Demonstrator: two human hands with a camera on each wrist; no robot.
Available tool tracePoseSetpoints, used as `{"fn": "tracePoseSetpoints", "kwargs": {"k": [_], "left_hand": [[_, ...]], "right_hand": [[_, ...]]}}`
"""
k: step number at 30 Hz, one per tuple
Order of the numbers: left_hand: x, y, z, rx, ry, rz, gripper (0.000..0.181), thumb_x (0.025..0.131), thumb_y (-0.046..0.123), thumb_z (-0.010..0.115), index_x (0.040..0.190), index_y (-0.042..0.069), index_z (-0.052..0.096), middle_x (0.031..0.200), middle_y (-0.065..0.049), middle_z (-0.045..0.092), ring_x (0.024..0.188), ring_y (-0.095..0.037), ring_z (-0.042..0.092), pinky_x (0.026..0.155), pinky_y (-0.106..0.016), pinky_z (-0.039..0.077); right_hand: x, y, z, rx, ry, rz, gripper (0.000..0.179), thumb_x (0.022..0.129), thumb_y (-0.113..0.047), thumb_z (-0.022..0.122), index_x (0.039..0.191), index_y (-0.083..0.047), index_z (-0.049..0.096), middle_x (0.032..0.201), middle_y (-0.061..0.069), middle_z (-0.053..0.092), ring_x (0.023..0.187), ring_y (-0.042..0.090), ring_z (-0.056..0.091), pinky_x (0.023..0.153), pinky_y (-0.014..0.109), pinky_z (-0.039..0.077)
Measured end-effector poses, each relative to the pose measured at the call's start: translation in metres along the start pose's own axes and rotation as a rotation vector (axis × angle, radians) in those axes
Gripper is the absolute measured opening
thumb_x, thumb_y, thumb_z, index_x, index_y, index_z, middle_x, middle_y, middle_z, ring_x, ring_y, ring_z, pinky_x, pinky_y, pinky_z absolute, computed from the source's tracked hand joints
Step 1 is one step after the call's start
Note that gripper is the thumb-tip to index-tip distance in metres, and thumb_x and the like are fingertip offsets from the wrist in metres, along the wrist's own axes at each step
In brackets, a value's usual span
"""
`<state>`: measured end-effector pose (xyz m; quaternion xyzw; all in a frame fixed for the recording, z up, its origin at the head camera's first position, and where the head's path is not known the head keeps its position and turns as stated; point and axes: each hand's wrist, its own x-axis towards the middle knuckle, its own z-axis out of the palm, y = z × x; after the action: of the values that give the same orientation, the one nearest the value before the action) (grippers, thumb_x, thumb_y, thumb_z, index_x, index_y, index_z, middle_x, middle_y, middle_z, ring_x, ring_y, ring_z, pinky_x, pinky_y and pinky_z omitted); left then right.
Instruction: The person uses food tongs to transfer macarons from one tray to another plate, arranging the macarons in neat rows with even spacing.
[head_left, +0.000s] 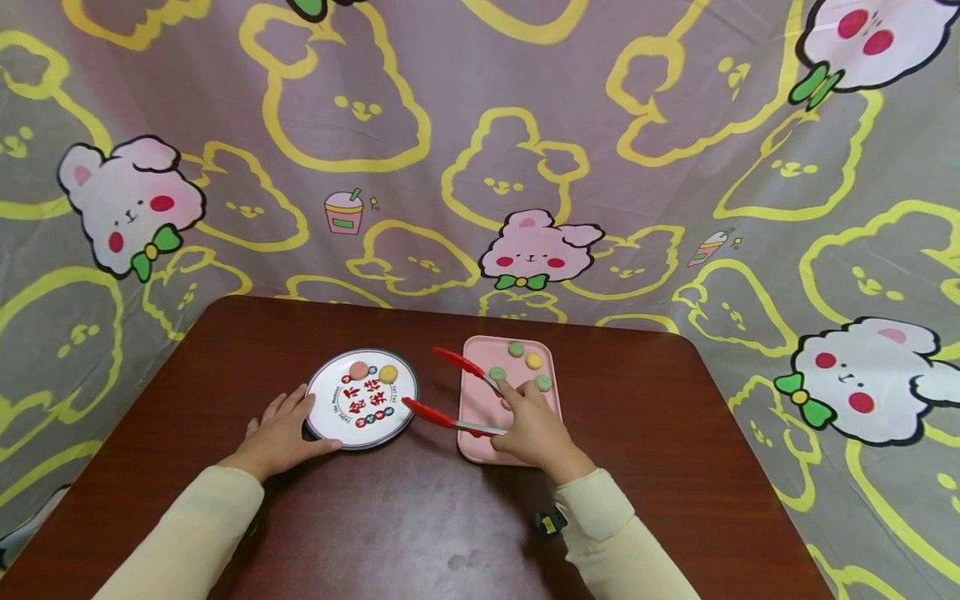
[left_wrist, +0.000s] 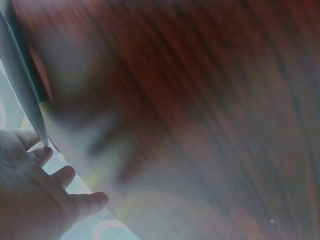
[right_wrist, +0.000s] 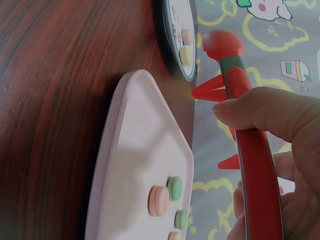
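Gripping red tongs [head_left: 435, 414]: done with the right hand [head_left: 536, 429], just right of the middle of the frame, with thumb and fingers bent round the handles.
Tongs: spread wide at the tips, pointing left; reach across the pink tray [head_left: 476, 404], with the lower tip by the plate's right edge.
Left hand [head_left: 281, 425]: loose, with fingers nearly straight and spread; rests at the left edge of the white plate [head_left: 330, 419], with the thumb along the bottom edge.
White plate: sits left of the middle of the frame; has big red writing, small red and blue dots, and a dark rim; bears a pink cookie [head_left: 359, 370] and, just beside it, a yellow cookie [head_left: 387, 374], both near the top.
Pink tray: lies right of the plate, apart from it, partly under the right hand; bears three green cookies [head_left: 516, 349] and a second yellow cookie [head_left: 533, 361] near the top, plus another pink cookie [right_wrist: 159, 201], clear to see low in the right wrist view.
Brown table [head_left: 652, 417]: shiny; fills the lower part of the frame.
Bunny cloth [head_left: 525, 58]: hangs behind, across the upper part, with yellow outlines and pink-cheeked bunnies.
Cream sleeves [head_left: 622, 521]: come in from the bottom, left and right.
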<state>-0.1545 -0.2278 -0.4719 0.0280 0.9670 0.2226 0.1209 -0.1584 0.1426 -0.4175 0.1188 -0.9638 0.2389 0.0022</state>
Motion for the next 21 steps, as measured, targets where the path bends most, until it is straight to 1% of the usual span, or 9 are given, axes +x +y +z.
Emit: {"fn": "tracePoseSetpoints", "kwargs": {"k": [5,10,12,14,16,19,21], "left_hand": [[0.0,0.0,0.0,0.003,-0.003,-0.004,0.114,0.073,0.068,0.068,0.146,-0.009,0.028,0.152,-0.032,0.017,0.136,-0.056,0.01,0.098,-0.079,0.012],[0.001,-0.001,0.0,-0.003,-0.006,-0.005,0.114,0.073,0.068,0.068,0.146,-0.009,0.027,0.153,-0.032,0.016,0.136,-0.056,0.009,0.098,-0.079,0.01],[0.001,0.0,0.0,-0.004,-0.006,-0.004,0.114,0.073,0.068,0.068,0.146,-0.009,0.027,0.153,-0.032,0.016,0.136,-0.056,0.009,0.098,-0.079,0.01],[0.0,0.0,0.0,-0.003,-0.005,-0.002,0.114,0.073,0.068,0.068,0.146,-0.009,0.027,0.153,-0.032,0.016,0.136,-0.056,0.009,0.098,-0.079,0.011],[0.0,0.0,0.0,-0.001,-0.007,-0.003,0.113,0.073,0.068,0.068,0.146,-0.009,0.027,0.153,-0.032,0.016,0.136,-0.056,0.009,0.098,-0.079,0.011],[0.0,0.001,-0.001,0.0,-0.011,-0.004,0.113,0.073,0.067,0.068,0.146,-0.009,0.027,0.153,-0.032,0.015,0.136,-0.056,0.009,0.098,-0.079,0.011],[0.0,0.001,-0.001,-0.001,-0.012,-0.005,0.113,0.073,0.067,0.068,0.146,-0.009,0.027,0.153,-0.032,0.015,0.136,-0.056,0.009,0.098,-0.079,0.011]], "right_hand": [[-0.003,0.005,-0.003,-0.006,-0.015,0.041,0.089,0.06,-0.019,0.083,0.142,-0.014,0.05,0.102,0.007,0.051,0.076,0.018,0.052,0.057,0.033,0.043],[-0.007,0.012,-0.005,-0.027,-0.002,0.041,0.087,0.059,-0.019,0.083,0.14,-0.012,0.052,0.107,0.011,0.049,0.079,0.021,0.055,0.058,0.034,0.045],[-0.009,0.015,-0.005,-0.037,0.004,0.043,0.087,0.059,-0.02,0.083,0.139,-0.012,0.052,0.114,0.014,0.05,0.085,0.024,0.056,0.061,0.036,0.047],[-0.01,0.018,-0.006,-0.044,0.009,0.054,0.086,0.059,-0.022,0.084,0.139,-0.012,0.053,0.124,0.018,0.049,0.098,0.029,0.058,0.068,0.04,0.05],[-0.013,0.021,-0.007,-0.039,0.014,0.064,0.086,0.06,-0.022,0.085,0.139,-0.012,0.053,0.128,0.02,0.049,0.106,0.033,0.055,0.073,0.044,0.051],[-0.016,0.025,-0.008,-0.033,0.021,0.072,0.085,0.061,-0.022,0.085,0.139,-0.011,0.053,0.124,0.02,0.051,0.108,0.034,0.054,0.077,0.046,0.051],[-0.017,0.028,-0.009,-0.036,0.027,0.07,0.085,0.061,-0.023,0.085,0.139,-0.01,0.053,0.115,0.017,0.052,0.101,0.031,0.054,0.074,0.043,0.05]]}}
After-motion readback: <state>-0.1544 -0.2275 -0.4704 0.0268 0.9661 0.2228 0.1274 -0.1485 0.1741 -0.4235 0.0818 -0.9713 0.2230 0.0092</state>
